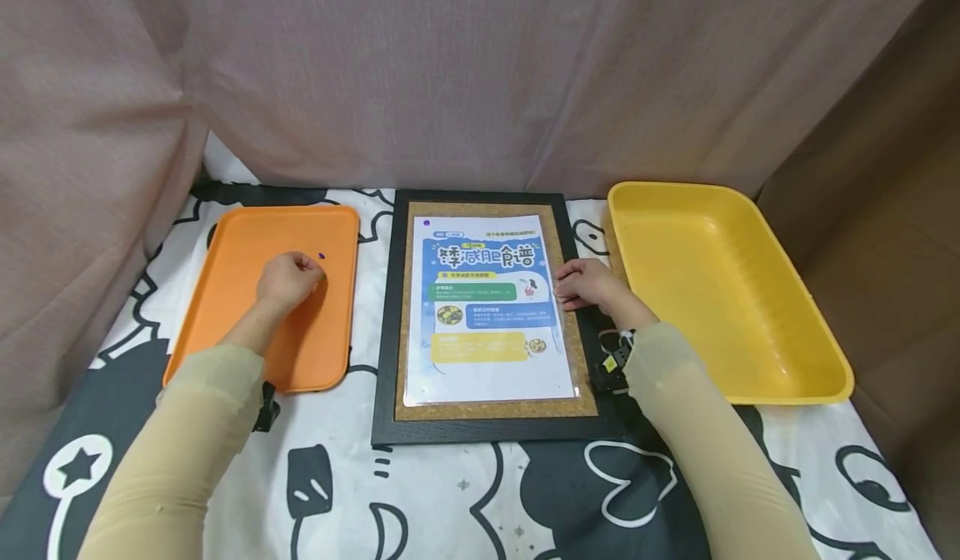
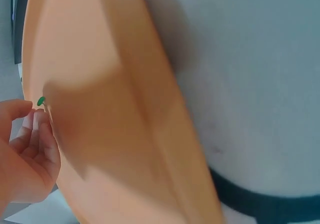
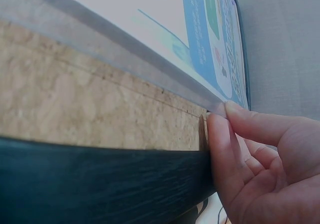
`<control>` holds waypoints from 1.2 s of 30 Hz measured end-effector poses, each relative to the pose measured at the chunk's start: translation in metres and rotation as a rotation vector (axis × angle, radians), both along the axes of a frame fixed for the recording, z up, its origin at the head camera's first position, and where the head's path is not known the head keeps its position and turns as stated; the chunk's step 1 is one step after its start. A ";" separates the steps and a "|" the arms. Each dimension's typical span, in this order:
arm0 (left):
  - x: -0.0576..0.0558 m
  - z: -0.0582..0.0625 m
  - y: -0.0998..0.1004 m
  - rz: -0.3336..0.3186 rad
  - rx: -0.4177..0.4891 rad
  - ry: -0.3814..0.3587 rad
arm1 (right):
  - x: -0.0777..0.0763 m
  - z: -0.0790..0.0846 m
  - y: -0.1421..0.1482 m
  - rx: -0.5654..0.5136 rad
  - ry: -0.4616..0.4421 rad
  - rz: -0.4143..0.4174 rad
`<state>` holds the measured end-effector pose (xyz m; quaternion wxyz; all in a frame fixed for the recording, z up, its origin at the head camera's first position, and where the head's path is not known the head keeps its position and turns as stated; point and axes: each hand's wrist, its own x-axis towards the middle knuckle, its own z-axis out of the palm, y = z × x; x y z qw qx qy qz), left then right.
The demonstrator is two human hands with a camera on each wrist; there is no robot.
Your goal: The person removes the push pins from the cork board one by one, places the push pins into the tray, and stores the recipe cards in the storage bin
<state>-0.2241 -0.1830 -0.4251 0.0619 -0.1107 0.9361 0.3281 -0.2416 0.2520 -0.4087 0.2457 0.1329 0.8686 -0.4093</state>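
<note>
Over the orange tray, my left hand holds a small green thumbtack at the tips of its thumb and fingers. A blue-purple thumbtack lies on the tray just beyond that hand. The glossy, clear-edged printed sheet rests on a black-framed cork board. One purple thumbtack sits in the sheet's upper left corner. At the sheet's right edge my right hand pinches the border, thumb on top and index finger beneath.
To the right of the board stands a deep yellow tub. A patterned black-and-white cloth covers the table. Brownish curtains hang behind and along the sides.
</note>
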 end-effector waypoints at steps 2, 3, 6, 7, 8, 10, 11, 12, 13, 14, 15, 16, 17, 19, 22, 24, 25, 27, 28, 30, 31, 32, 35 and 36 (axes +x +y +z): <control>-0.001 0.001 -0.001 0.008 0.006 0.001 | 0.000 0.000 0.000 0.000 -0.001 -0.004; -0.002 0.001 -0.001 0.011 0.015 -0.001 | 0.000 0.000 0.000 -0.001 -0.001 -0.001; -0.004 0.005 0.000 0.018 0.042 -0.010 | 0.001 0.000 0.000 -0.003 0.002 0.000; -0.005 0.006 0.000 0.016 0.050 -0.009 | 0.001 0.000 0.000 -0.003 0.003 0.001; -0.006 0.008 0.001 0.013 0.056 -0.008 | 0.001 0.001 0.000 -0.004 0.004 0.003; -0.009 0.012 0.003 0.006 0.062 0.000 | 0.001 0.000 0.000 -0.002 0.007 0.005; -0.010 0.013 0.005 0.000 0.064 0.009 | 0.001 0.001 0.000 -0.002 0.007 0.006; -0.012 0.015 0.007 -0.007 0.062 0.022 | 0.001 0.001 0.000 -0.003 0.008 0.008; -0.013 0.017 0.009 -0.020 0.059 0.036 | 0.001 0.001 0.001 -0.003 0.007 0.009; -0.015 0.019 0.011 -0.029 0.061 0.047 | 0.001 0.001 0.001 -0.003 0.008 0.011; -0.017 0.021 0.014 -0.036 0.063 0.055 | 0.001 0.001 0.001 -0.002 0.008 0.011; -0.018 0.023 0.017 -0.043 0.060 0.062 | 0.001 0.001 0.001 -0.003 0.007 0.012; -0.020 0.024 0.021 -0.051 0.060 0.064 | 0.001 0.002 0.001 -0.004 0.007 0.014; -0.024 0.027 0.027 -0.060 0.051 0.069 | 0.002 0.002 0.001 -0.003 0.006 0.016; -0.031 0.029 0.038 -0.072 0.048 0.080 | 0.002 0.002 0.001 -0.007 0.008 0.019; -0.037 0.029 0.046 -0.087 0.051 0.092 | 0.002 0.003 0.002 -0.006 0.011 0.016; -0.040 0.030 0.050 -0.095 0.060 0.095 | 0.002 0.004 0.002 -0.007 0.014 0.016; -0.046 0.031 0.057 -0.115 0.083 0.087 | 0.002 0.004 0.002 -0.009 0.017 0.007; -0.049 0.030 0.061 -0.120 0.095 0.080 | 0.002 0.004 0.002 -0.009 0.020 0.004; -0.053 0.030 0.067 -0.132 0.114 0.069 | 0.003 0.003 0.001 -0.013 0.023 0.002; -0.055 0.029 0.070 -0.134 0.124 0.062 | 0.003 0.003 0.001 -0.015 0.024 0.005; -0.056 0.029 0.074 -0.136 0.124 0.058 | 0.004 0.002 0.001 -0.018 0.023 0.006; -0.062 0.028 0.082 -0.147 0.125 0.064 | 0.005 0.002 0.000 -0.022 0.025 0.004; -0.063 0.028 0.085 -0.152 0.123 0.070 | 0.005 0.002 0.000 -0.021 0.026 0.003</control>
